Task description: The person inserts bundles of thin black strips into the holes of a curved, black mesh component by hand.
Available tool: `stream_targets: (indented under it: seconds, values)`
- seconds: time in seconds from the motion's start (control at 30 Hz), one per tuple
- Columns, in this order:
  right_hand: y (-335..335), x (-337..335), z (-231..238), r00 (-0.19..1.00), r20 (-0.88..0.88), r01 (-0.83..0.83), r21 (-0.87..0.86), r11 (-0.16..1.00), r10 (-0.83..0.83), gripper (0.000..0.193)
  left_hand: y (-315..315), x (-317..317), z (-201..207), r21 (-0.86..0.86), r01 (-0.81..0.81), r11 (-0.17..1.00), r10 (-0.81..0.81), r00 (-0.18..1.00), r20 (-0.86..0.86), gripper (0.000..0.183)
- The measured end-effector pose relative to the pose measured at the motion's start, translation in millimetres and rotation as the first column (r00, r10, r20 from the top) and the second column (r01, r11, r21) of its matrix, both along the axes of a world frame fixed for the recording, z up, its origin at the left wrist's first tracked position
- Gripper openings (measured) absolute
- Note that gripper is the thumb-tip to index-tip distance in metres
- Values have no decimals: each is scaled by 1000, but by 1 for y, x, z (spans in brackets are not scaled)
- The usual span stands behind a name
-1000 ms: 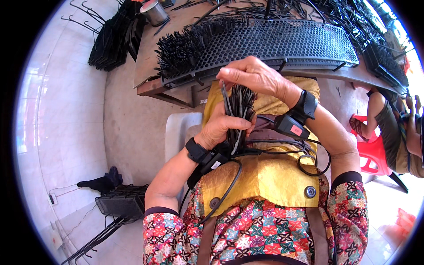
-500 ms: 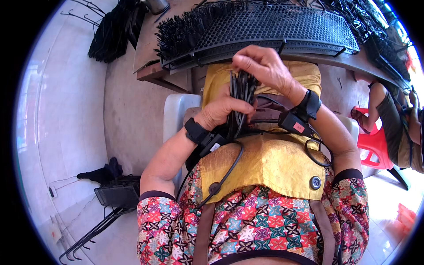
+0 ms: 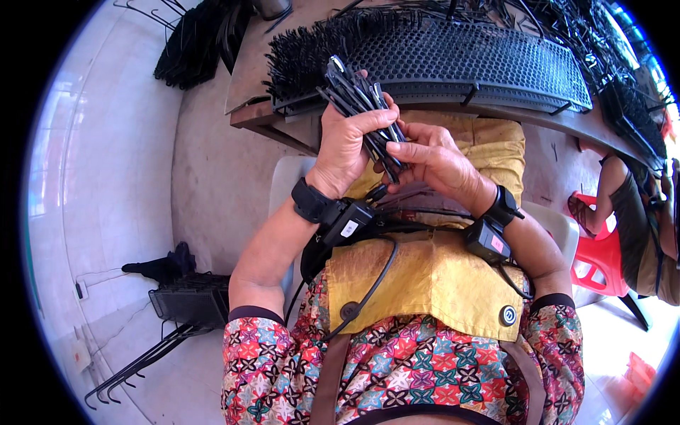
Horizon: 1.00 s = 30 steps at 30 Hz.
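A bundle of thin black sticks (image 3: 346,91), rod-like with shiny tips, is tilted up to the left in front of my chest. My left hand (image 3: 347,142) wraps round its middle, thumb across the sticks. The fingers of my right hand (image 3: 438,161) close on the lower end of the same bundle. Just beyond stands a black perforated rack (image 3: 467,62) on the table, its left part packed with many similar upright black pieces (image 3: 301,60). What the sticks are exactly, I cannot make out.
The brown table's edge (image 3: 248,119) runs behind my hands. More black pieces (image 3: 620,106) are heaped at its right end. A person (image 3: 627,205) sits at the right by a red stool (image 3: 598,265). Black racks (image 3: 188,304) stand on the floor at left.
The bundle has risen toward the rack and tipped left, held in my left hand. My right hand has come down from above the bundle to its lower end.
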State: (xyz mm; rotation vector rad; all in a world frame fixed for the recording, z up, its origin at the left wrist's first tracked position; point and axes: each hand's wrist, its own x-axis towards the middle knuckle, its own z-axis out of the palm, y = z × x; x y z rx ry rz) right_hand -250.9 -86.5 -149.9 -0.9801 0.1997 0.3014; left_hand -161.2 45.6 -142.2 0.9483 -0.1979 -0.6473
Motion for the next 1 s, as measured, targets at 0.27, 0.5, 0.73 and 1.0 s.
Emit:
stream_targets:
  seconds: [0.27, 0.5, 0.73, 1.0]
  values:
    - [-2, -4, 1, 992, -29, 125, 66, 990, -124, 20, -14, -8, 13, -41, -23, 999, 21, 999, -47, 64]
    - [2, -10, 4, 993, -75, 98, 107, 989, -91, 22, -18, -9, 5, 36, -72, 997, 75, 992, -103, 56]
    - [1, -14, -24, 986, -122, 152, 332, 931, -118, 46, -12, -5, -3, 93, -162, 982, 160, 987, 26, 57]
    - [27, -13, -40, 931, -333, 318, 544, 776, -149, 61, -17, -29, 1, 170, -286, 943, 235, 935, 265, 57]
